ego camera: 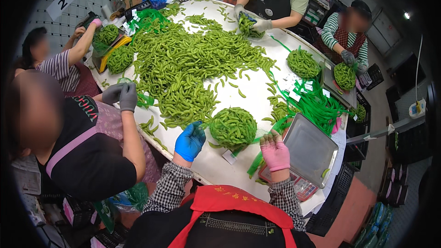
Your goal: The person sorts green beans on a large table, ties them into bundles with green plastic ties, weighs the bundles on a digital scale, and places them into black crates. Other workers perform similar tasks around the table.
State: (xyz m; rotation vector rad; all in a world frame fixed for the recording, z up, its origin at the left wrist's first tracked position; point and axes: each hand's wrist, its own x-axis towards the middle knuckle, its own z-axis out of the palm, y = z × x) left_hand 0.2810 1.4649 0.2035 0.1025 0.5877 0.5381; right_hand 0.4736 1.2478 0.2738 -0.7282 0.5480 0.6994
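A green mesh bag filled with edamame pods (233,127) lies on the white table (234,175) in front of me. At its left end my left hand (190,141), in a blue glove, has its fingers closed on the gathered net. My right hand (275,151), in a pink glove with bare fingertips, is raised at the bag's right end, with thin netting by the fingers. A white tag (229,156) lies below the bag. Right of my right hand is a weighing scale with a metal pan (310,148), one loose pod on it.
A large heap of edamame pods (186,58) covers the table's middle. Green net bags with tags (313,100) lie at the right, near another filled bag (303,63). A co-worker's gloved hands (120,94) are close at left; other people handle bags around the table. Black crates (330,196) stand at right.
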